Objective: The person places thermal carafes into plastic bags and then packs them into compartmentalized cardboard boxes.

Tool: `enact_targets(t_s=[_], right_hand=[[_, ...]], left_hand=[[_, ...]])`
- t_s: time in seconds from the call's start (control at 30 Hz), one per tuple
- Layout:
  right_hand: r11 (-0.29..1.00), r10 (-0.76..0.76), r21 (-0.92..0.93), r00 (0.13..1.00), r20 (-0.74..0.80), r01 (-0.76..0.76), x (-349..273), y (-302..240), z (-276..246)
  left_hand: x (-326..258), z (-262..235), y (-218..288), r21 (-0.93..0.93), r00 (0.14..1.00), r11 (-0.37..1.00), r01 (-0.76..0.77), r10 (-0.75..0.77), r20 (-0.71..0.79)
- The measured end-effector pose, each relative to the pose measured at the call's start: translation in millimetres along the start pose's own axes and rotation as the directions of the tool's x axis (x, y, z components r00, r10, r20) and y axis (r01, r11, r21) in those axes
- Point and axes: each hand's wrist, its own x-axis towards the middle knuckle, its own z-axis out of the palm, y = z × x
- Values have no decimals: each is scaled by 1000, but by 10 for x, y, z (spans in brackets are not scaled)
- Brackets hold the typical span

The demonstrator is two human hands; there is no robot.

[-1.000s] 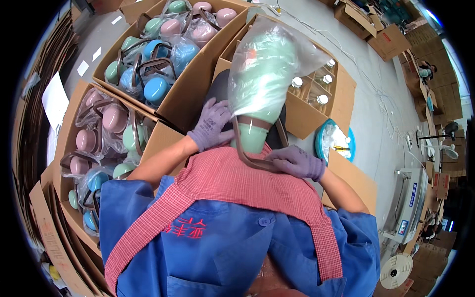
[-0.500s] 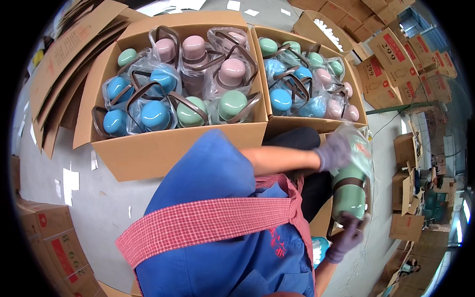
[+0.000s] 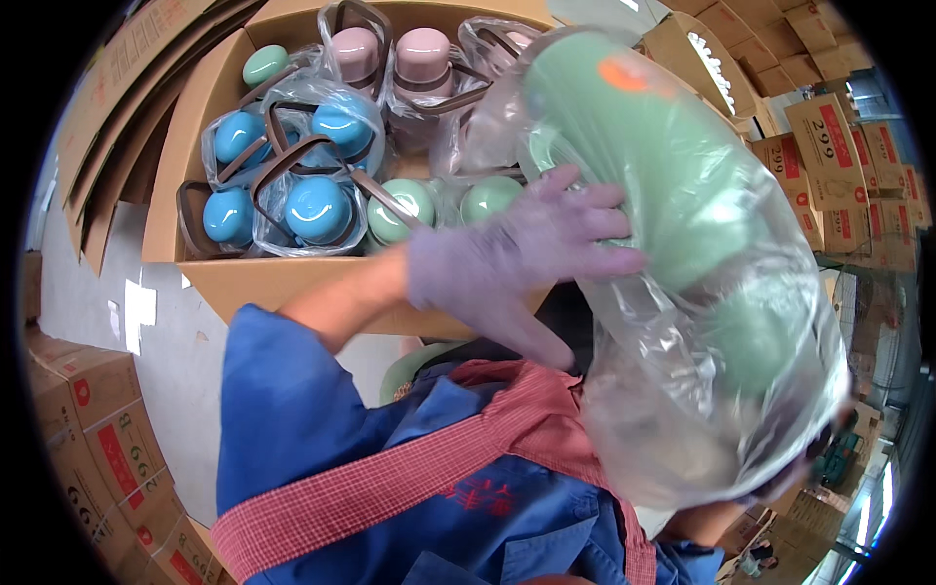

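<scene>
A large green vacuum flask [image 3: 648, 166] with an orange sticker is tilted close in front of me, inside a clear plastic bag [image 3: 673, 429]. My left hand [image 3: 522, 258], in a purple glove, has its fingers spread against the flask's left side. My right hand [image 3: 795, 473] is at the lower right behind the bag; its fingers are hidden. The flask's upper end overlaps an open cardboard box [image 3: 283, 283] of bagged flasks. In it are blue flasks [image 3: 319, 210], pink flasks [image 3: 422, 58] and green flasks [image 3: 401, 210], several with brown handles.
Flattened cardboard sheets [image 3: 127, 127] lean at the left of the box. Closed cartons [image 3: 97, 448] are stacked at the lower left, and more cartons [image 3: 829, 146] stand at the right. Behind the flask is an open box [image 3: 673, 49] with small white pieces.
The green flask has come up from low at the right toward the boxes and me, and the bag now covers much more of it. My left hand has moved left, its fingers now spread.
</scene>
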Motion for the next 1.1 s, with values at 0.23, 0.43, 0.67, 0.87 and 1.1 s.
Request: enact_targets(t_s=[0.23,0.43,0.67,0.87,1.1], right_hand=[[833,325,414,930,171,-367,430,-121,410],[814,64,499,900,431,-297,1046,-236,786],[639,-722,659,604,338,396,2181,-1198,2563],[374,-911,652,129,391,659,2173,-1851,3656],[534,-839,651,245,486,539,1116,-1717,4020]], left_hand=[[-686,-812,-1966,313,376,418,853,-907,187],[-874,-967,-2645,-816,227,283,505,-955,-191],[-1381,-1334,-2039,-474,446,635,610,-770,-457],[-1195,-941,-889,-160,698,706,690,-707,-111],[-1352,-280,-1009,766,868,607,211,-477,140]])
